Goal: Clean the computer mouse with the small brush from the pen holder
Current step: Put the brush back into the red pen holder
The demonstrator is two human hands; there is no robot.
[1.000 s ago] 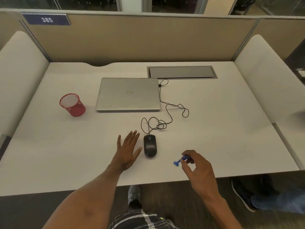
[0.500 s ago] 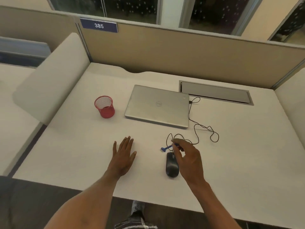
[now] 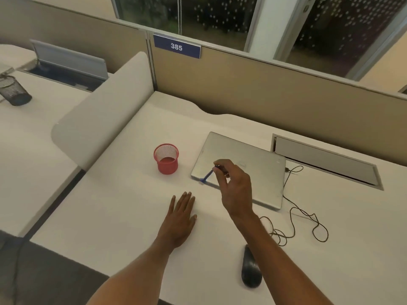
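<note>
I see the small brush (image 3: 207, 175) as a thin blue stick with a slightly wider blue head at its lower left end; the upper end looks darker where it meets the fingers, and the bristles are too blurred for me to make out. My right hand (image 3: 234, 190) is raised over the near left corner of the closed silver laptop (image 3: 242, 168), thumb and fingertips pinched around the brush's upper end, with the brush slanting down and to the left so its head sits over the laptop's front edge. The red mesh pen holder (image 3: 166, 159) stands upright on the white desk (image 3: 110, 205), to the left of the laptop and left of the brush head, apart from both; I can see nothing standing inside it. My left hand (image 3: 180, 219) lies flat, palm down, on the desk, fingers extended and close together, nearer to me than the pen holder and holding nothing. The black computer mouse (image 3: 250, 269) rests on the desk close to the near edge, just beside my right forearm and well behind the brush, so the brush is nowhere near it and not touching it. Its black cable (image 3: 308, 223) loops across the desk to the right and runs up to the laptop's right side. A blue plate reading 385 (image 3: 176, 46) is fixed to the partition behind.
</note>
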